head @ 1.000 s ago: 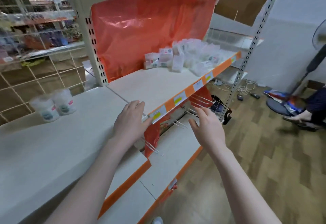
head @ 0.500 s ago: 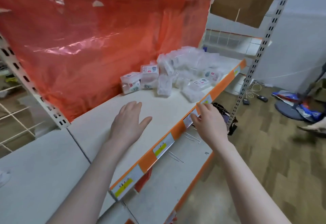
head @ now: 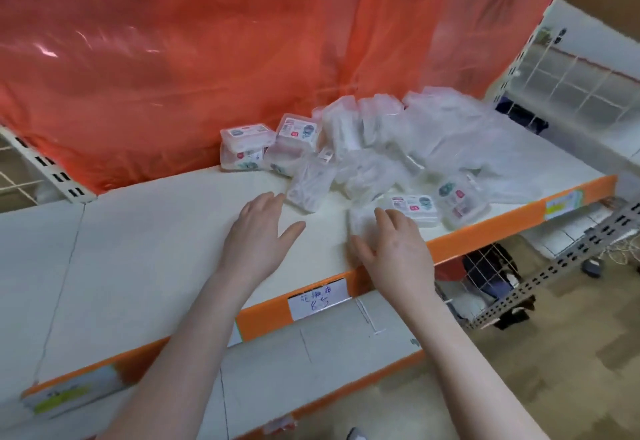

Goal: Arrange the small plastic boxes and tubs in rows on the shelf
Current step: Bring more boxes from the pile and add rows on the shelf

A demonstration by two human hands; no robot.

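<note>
Both hands over the shelf (head: 145, 239), reaching toward the pile, nothing held.

Left hand (head: 258, 232): palm down, fingers straight and roughly together, thumb splayed right. Fingertips just beside the nearest clear tub (head: 308, 185), contact not clear. Reads as the lead-in to a grab or a slide.

Right hand (head: 394, 245): palm down, fingers loosely spread, slightly curved. Tips sit over a blurred clear box (head: 362, 216) at the near edge of the pile; can't tell if they touch it. No pinch visible.

Task items: small plastic boxes and tubs (head: 398, 149) dumped in a loose heap on the right half of the shelf, up against the red plastic sheet (head: 207, 59) at the far side. Some tilted, some stacked at odd angles, no rows yet. Two labelled boxes (head: 249, 147) at the far left of the heap look roughly side by side. One labelled box (head: 412, 207) and a round-cornered tub (head: 460, 204) sit near the orange front edge (head: 485, 228).

Left half of the shelf surface is where rows could go, so pulling items left and toward the back makes sense.

Judgement: sorting barely started. Risk: light clear tubs slide or tip off the near edge if swept too fast.
</note>
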